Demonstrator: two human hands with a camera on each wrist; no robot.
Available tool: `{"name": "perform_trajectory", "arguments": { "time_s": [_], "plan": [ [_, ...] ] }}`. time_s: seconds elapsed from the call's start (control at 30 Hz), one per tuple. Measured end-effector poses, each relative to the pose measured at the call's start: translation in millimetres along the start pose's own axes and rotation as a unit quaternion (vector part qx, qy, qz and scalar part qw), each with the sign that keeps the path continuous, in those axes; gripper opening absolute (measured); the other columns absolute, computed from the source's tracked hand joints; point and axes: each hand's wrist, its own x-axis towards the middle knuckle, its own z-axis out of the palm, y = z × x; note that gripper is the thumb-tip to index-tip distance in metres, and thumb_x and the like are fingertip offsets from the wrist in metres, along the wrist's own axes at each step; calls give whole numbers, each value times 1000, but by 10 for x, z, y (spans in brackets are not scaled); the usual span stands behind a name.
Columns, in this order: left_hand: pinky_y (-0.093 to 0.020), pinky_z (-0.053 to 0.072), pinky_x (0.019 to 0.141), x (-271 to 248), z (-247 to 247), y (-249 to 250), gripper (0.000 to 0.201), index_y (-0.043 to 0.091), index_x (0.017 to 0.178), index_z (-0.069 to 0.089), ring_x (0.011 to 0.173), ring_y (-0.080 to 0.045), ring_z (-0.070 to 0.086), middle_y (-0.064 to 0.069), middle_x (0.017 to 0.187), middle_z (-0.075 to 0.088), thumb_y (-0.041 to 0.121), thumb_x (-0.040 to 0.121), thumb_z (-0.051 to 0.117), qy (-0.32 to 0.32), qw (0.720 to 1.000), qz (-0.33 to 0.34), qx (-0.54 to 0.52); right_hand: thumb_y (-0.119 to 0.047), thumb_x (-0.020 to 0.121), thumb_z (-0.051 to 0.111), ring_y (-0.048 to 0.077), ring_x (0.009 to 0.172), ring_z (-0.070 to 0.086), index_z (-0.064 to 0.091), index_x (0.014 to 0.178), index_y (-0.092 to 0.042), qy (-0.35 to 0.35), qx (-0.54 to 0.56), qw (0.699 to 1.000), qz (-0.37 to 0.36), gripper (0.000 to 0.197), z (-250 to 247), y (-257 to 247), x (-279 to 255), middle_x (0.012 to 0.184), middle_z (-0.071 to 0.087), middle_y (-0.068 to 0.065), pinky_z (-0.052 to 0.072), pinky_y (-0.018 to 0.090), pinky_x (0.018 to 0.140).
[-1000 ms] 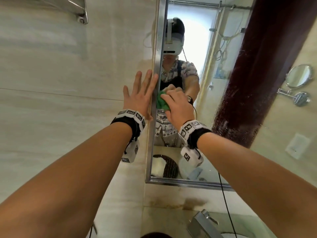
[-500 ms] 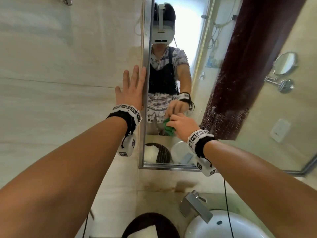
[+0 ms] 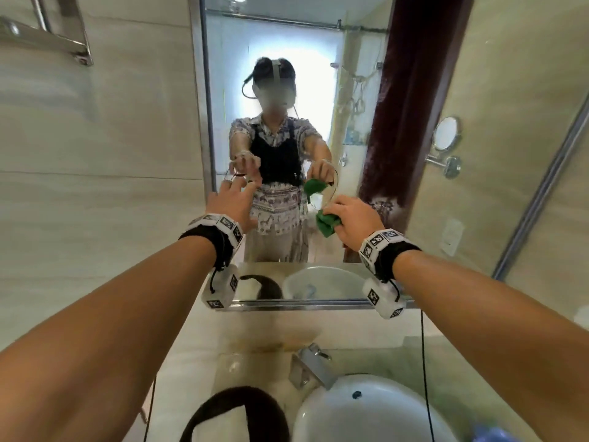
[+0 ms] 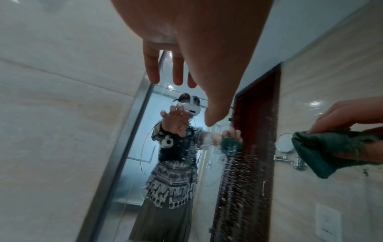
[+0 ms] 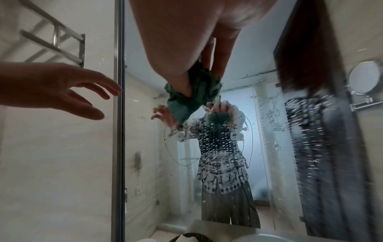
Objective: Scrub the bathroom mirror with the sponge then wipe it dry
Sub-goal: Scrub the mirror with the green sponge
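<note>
Right hand [image 3: 352,220]: clamped on green sponge [image 3: 327,222], just off wet mirror [image 3: 366,129]. Left hand [image 3: 232,202]: fingers spread, empty, near mirror frame. Risk: droplets dry into streaks; dripping onto counter [image 3: 255,352].

Both forearms are bare. Each wrist wears a black strap [image 3: 220,244] ringed with white blocks printed with black square markers [image 3: 381,240], and a small white camera pod [image 3: 221,290] hangs beneath (a thin black cable [image 3: 422,339] trails from the right one).
</note>
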Motion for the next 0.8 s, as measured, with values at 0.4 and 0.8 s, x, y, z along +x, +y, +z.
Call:
{"name": "perform_trajectory", "arguments": {
  "time_s": [0.4,0.8],
  "plan": [
    [-54,43,103,-561,-107,1963,84,24,148,32,137,-31,34,-6,151,34,44,80,76,-7,998,65,-15,-8,84,62,24,104,54,66,118,-20,27,38,997,65,36,-687,1354,-1472,111,59,1,46,32,79],
    [-54,34,111,-394,96,3357,88,24,150,29,139,-31,31,-6,152,33,43,79,77,-6,990,143,-16,-6,81,62,26,106,54,67,115,-19,59,57,982,171,36,-768,2492,-2185,111,61,2,45,32,80]
  ]
}}
